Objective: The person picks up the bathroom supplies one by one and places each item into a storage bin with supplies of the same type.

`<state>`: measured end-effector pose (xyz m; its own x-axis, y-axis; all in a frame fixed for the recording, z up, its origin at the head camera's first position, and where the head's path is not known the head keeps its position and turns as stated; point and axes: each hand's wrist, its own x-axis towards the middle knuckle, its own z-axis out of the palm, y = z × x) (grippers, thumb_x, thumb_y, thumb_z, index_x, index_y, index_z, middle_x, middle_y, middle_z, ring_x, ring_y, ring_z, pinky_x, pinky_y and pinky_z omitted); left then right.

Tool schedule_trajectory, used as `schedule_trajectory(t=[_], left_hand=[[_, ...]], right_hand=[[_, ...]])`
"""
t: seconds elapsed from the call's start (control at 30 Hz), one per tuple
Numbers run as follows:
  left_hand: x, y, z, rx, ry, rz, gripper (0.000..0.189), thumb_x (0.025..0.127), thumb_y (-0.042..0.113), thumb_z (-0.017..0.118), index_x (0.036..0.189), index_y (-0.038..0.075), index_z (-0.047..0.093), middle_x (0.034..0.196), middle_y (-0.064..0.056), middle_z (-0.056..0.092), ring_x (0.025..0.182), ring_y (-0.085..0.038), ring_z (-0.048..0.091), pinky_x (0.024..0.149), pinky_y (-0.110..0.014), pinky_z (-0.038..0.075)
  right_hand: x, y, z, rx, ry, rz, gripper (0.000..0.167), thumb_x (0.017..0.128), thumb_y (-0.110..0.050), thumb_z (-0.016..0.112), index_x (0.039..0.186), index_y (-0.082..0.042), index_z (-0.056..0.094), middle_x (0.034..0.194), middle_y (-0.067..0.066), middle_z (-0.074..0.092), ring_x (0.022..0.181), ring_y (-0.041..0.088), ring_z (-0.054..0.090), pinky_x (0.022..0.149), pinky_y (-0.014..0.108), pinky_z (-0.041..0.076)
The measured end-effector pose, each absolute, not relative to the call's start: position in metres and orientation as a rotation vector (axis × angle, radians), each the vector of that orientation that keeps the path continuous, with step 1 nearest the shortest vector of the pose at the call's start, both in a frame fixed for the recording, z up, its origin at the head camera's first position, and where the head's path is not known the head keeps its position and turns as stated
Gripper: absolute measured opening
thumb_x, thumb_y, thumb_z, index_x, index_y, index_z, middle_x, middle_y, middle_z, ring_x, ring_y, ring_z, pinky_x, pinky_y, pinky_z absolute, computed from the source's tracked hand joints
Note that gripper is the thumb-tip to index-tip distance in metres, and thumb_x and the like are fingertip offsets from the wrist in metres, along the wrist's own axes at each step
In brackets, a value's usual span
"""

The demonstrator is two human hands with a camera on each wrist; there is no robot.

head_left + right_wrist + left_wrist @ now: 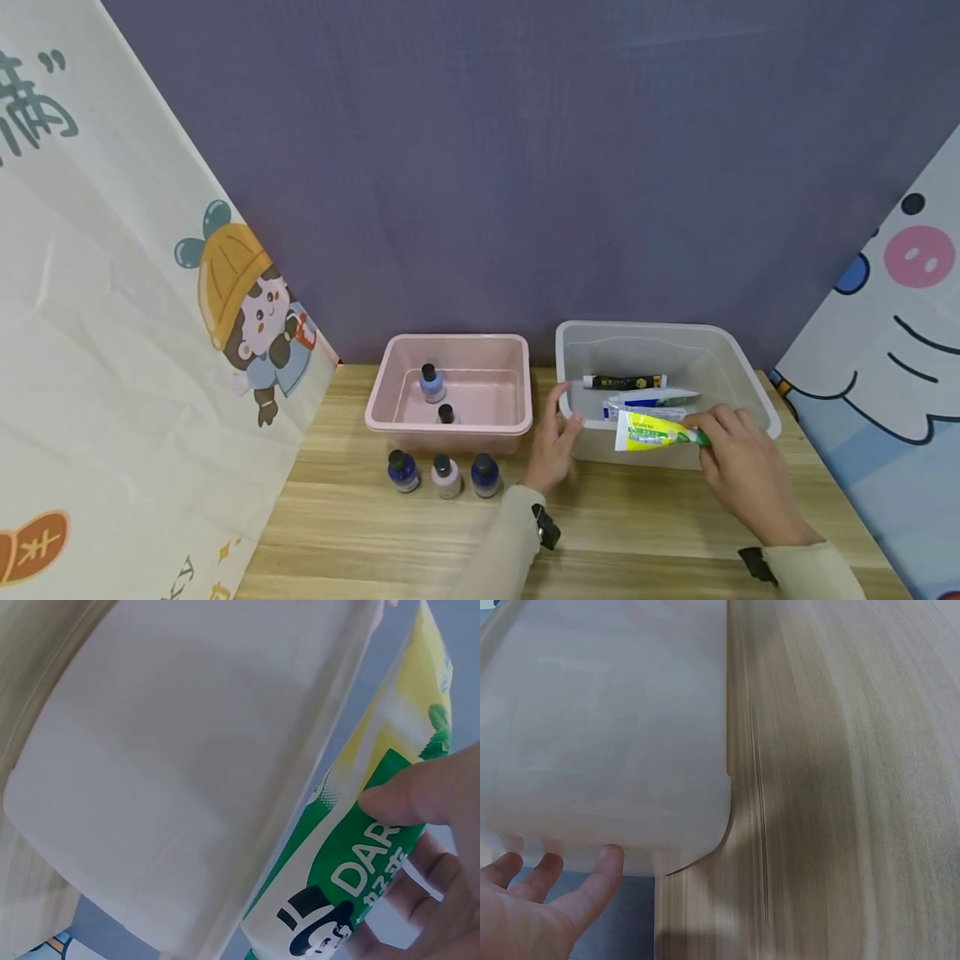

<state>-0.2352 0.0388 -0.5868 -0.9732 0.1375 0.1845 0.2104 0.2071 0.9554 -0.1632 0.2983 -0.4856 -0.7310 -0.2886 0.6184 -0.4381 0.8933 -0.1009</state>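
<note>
My right hand (742, 467) grips a yellow and green toothpaste tube (651, 433) near its green cap end, above the front rim of a whitish plastic storage bin (750, 392). In the right wrist view, the thumb presses on the green label of the toothpaste tube (375, 825). My left hand (552, 446) holds the bin's front left corner. In the left wrist view, its fingers (592, 892) touch the bin wall. Inside the bin lie a black tube (626, 382), a white and blue tube (660, 397) and another pale tube (645, 412), partly hidden.
To the left stands a pink bin (487, 396) with a light blue bottle (431, 385) and a second black-capped bottle (446, 414), mostly hidden. Before it on the wooden table (360, 533) stand a dark blue bottle (403, 473), a pale pink bottle (446, 479) and another dark blue bottle (485, 477).
</note>
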Motion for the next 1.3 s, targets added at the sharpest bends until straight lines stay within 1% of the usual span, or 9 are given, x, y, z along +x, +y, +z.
schedule_trajectory(t=[0.13, 0.23, 0.4, 0.53, 0.77, 0.93, 1.07, 1.17, 1.3], left_hand=[[-0.234, 0.039, -0.586, -0.333, -2.398, -1.908, 0.056, 0.107, 0.033, 0.051, 0.153, 0.055, 0.026, 0.139, -0.005, 0.06, 0.101, -0.014, 0.061, 0.086, -0.034, 0.051], [-0.234, 0.039, -0.585, -0.324, -2.401, -1.904, 0.056, 0.107, 0.034, 0.051, 0.152, 0.056, 0.026, 0.143, -0.003, 0.058, 0.107, -0.015, 0.061, 0.09, -0.036, 0.05], [-0.233, 0.039, -0.585, -0.32, -2.399, -1.917, 0.056, 0.107, 0.036, 0.051, 0.152, 0.057, 0.026, 0.144, -0.004, 0.057, 0.109, -0.018, 0.061, 0.091, -0.038, 0.051], [-0.233, 0.039, -0.585, -0.319, -2.399, -1.919, 0.054, 0.106, 0.041, 0.05, 0.152, 0.057, 0.026, 0.149, -0.004, 0.054, 0.117, -0.02, 0.06, 0.098, -0.042, 0.048], [-0.233, 0.039, -0.584, -0.322, -2.399, -1.917, 0.053, 0.105, 0.048, 0.049, 0.152, 0.057, 0.026, 0.15, -0.004, 0.053, 0.118, -0.022, 0.06, 0.099, -0.046, 0.048], [-0.232, 0.039, -0.583, -0.323, -2.397, -1.91, 0.053, 0.106, 0.045, 0.05, 0.152, 0.056, 0.027, 0.158, -0.002, 0.046, 0.13, -0.026, 0.056, 0.107, -0.051, 0.044], [-0.232, 0.039, -0.581, -0.33, -2.392, -1.913, 0.054, 0.107, 0.038, 0.05, 0.153, 0.053, 0.028, 0.155, -0.006, 0.049, 0.123, -0.025, 0.059, 0.099, -0.045, 0.049], [-0.232, 0.04, -0.581, -0.328, -2.394, -1.922, 0.054, 0.107, 0.033, 0.05, 0.153, 0.052, 0.029, 0.152, -0.007, 0.052, 0.114, -0.022, 0.062, 0.091, -0.04, 0.052], [-0.232, 0.039, -0.581, -0.321, -2.39, -1.919, 0.054, 0.107, 0.035, 0.05, 0.153, 0.053, 0.029, 0.152, -0.006, 0.052, 0.115, -0.021, 0.062, 0.096, -0.042, 0.05]], right_hand=[[-0.164, 0.299, -0.48, 0.526, -2.417, 0.322, 0.045, 0.062, 0.01, 0.076, 0.104, -0.005, 0.07, 0.096, 0.01, 0.064, 0.081, 0.03, 0.055, 0.064, 0.044, 0.044], [-0.166, 0.3, -0.478, 0.529, -2.407, 0.327, 0.044, 0.063, 0.01, 0.075, 0.104, -0.005, 0.07, 0.097, 0.01, 0.064, 0.081, 0.03, 0.054, 0.064, 0.044, 0.044], [-0.169, 0.303, -0.475, 0.538, -2.397, 0.326, 0.042, 0.065, 0.009, 0.073, 0.104, -0.005, 0.07, 0.097, 0.01, 0.064, 0.081, 0.03, 0.054, 0.065, 0.045, 0.044], [-0.171, 0.305, -0.472, 0.535, -2.399, 0.329, 0.041, 0.066, 0.009, 0.072, 0.104, -0.006, 0.071, 0.097, 0.01, 0.064, 0.083, 0.03, 0.054, 0.062, 0.043, 0.042], [-0.178, 0.308, -0.466, 0.533, -2.392, 0.324, 0.041, 0.066, 0.01, 0.074, 0.104, -0.005, 0.071, 0.096, 0.011, 0.064, 0.082, 0.031, 0.054, 0.061, 0.045, 0.043], [-0.185, 0.31, -0.463, 0.557, -2.382, 0.313, 0.042, 0.065, 0.01, 0.075, 0.105, -0.005, 0.071, 0.095, 0.011, 0.064, 0.08, 0.03, 0.053, 0.06, 0.042, 0.042], [-0.19, 0.312, -0.461, 0.574, -2.362, 0.294, 0.042, 0.065, 0.009, 0.075, 0.105, -0.006, 0.072, 0.094, 0.011, 0.064, 0.077, 0.029, 0.052, 0.055, 0.036, 0.037], [-0.193, 0.314, -0.459, 0.566, -2.363, 0.288, 0.043, 0.066, 0.009, 0.076, 0.106, -0.006, 0.071, 0.095, 0.012, 0.064, 0.079, 0.031, 0.053, 0.058, 0.039, 0.039], [-0.196, 0.315, -0.456, 0.543, -2.384, 0.284, 0.041, 0.069, 0.008, 0.075, 0.107, -0.006, 0.071, 0.097, 0.012, 0.064, 0.083, 0.033, 0.055, 0.061, 0.043, 0.042]])
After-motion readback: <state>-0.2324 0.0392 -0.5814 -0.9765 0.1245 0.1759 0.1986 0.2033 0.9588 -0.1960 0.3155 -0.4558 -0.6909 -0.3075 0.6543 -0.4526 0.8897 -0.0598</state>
